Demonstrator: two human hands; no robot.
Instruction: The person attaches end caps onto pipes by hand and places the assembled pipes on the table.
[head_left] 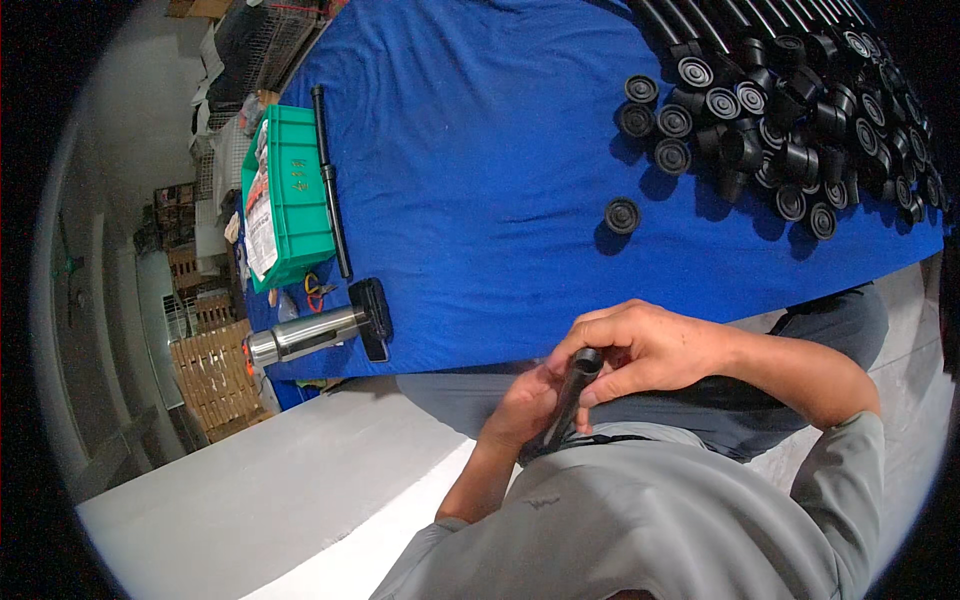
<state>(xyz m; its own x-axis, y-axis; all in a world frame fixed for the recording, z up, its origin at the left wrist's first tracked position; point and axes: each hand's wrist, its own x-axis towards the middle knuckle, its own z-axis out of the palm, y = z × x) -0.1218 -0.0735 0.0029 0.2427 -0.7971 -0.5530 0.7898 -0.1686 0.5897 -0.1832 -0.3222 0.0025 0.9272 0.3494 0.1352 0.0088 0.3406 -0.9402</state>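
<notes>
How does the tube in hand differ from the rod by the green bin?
Place: the tube is held between the left hand and right hand; the rod lies on the blue cloth beside the bin.
Pose: the tube tilts, open end toward the camera; the rod shows its length side-on.
Shared: both are black and slim.

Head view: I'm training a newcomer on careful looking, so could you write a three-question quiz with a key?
1. Which hand is nearer the visible open end of the black tube?
2. True or false: the round black pieces lie mostly toward the picture's right on the blue cloth.
3. What colour is the bin beside the long black rod? a) red b) green c) yellow

Key: 1. right hand; 2. true; 3. b
</notes>
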